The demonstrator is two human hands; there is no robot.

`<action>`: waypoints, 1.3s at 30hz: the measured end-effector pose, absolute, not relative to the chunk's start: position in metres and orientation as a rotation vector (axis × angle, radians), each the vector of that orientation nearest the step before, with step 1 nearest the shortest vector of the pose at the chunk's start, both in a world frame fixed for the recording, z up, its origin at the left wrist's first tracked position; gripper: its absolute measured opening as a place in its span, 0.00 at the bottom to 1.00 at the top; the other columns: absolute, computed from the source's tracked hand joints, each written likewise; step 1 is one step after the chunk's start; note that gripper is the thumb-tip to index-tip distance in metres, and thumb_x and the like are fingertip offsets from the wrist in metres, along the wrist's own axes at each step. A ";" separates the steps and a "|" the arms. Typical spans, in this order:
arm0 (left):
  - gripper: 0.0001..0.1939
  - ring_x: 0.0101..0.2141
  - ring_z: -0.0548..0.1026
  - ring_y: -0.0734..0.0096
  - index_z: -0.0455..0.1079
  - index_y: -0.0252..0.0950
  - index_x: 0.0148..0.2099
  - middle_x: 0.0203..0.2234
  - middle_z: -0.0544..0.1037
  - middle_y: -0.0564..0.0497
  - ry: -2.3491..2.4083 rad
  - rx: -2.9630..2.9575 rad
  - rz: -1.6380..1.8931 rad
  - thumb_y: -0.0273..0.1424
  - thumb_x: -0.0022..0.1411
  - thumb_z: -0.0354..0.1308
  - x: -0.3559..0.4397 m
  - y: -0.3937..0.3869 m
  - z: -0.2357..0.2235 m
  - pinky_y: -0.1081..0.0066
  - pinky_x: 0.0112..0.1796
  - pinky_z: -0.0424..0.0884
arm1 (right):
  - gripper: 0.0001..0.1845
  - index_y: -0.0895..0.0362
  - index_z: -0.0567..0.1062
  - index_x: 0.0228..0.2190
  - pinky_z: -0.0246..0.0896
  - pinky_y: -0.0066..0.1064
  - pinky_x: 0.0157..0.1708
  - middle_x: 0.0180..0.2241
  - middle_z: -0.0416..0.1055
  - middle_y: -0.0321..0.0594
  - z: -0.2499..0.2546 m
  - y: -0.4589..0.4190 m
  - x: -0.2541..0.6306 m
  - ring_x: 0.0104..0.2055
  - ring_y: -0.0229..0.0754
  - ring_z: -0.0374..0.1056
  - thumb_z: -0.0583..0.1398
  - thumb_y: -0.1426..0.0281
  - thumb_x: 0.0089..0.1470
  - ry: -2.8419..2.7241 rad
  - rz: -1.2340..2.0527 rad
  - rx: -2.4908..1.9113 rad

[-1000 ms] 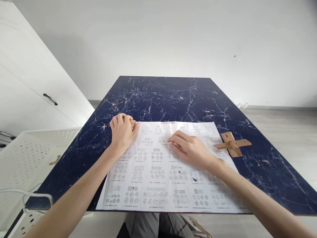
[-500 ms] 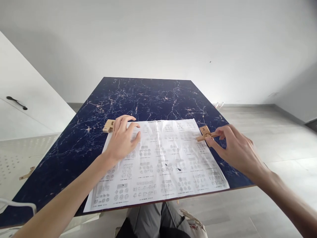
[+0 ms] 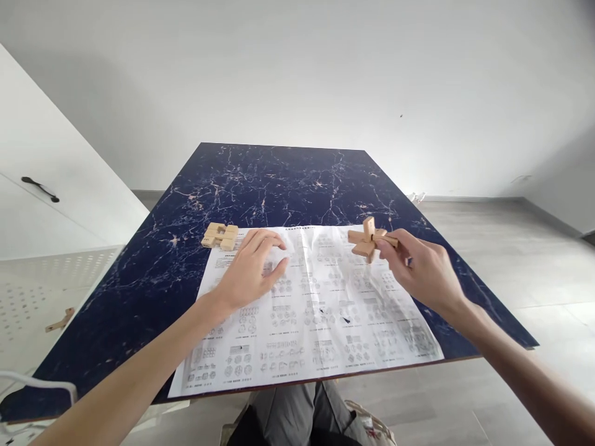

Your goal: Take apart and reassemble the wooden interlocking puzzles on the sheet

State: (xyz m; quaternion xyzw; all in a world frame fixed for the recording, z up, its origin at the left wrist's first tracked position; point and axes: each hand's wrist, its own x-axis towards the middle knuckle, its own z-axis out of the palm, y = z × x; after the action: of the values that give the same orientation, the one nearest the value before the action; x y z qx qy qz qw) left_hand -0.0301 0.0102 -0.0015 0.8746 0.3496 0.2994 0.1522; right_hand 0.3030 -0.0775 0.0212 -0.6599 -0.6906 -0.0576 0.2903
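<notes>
A large white printed sheet (image 3: 320, 310) full of small diagrams lies on the dark blue marbled table (image 3: 288, 186). My right hand (image 3: 421, 269) pinches a wooden cross-shaped puzzle (image 3: 368, 240) and holds it lifted above the sheet's upper right part. My left hand (image 3: 251, 269) hovers over the sheet's upper left area, fingers stretched and apart, nothing in it. A second flat wooden puzzle block (image 3: 220, 236) rests on the table by the sheet's top left corner, a little beyond my left fingers.
A white perforated tray or shelf (image 3: 28, 297) stands left of the table with a small wooden piece (image 3: 59, 320) on it. A white cabinet with a black handle (image 3: 39, 189) is at the far left. Grey floor lies to the right.
My right hand picked the cross-shaped puzzle up from the table's right side and brought it left over the sheet. My left hand let go of the flat block and moved right.
</notes>
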 end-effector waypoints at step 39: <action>0.38 0.57 0.77 0.47 0.70 0.48 0.68 0.62 0.76 0.42 0.760 1.684 0.859 0.55 0.61 0.70 -0.033 0.021 0.005 0.50 0.56 0.78 | 0.12 0.54 0.80 0.44 0.58 0.31 0.25 0.23 0.73 0.32 -0.008 -0.030 0.207 0.24 0.36 0.66 0.58 0.63 0.73 -1.898 0.861 -1.180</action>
State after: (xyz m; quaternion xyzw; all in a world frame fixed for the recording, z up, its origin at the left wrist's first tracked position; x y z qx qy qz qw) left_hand -0.0330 0.0208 0.0051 0.7038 0.3177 0.3590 0.5243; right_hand 0.2068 -0.0300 -0.0085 -0.4586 -0.7381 0.3347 0.3646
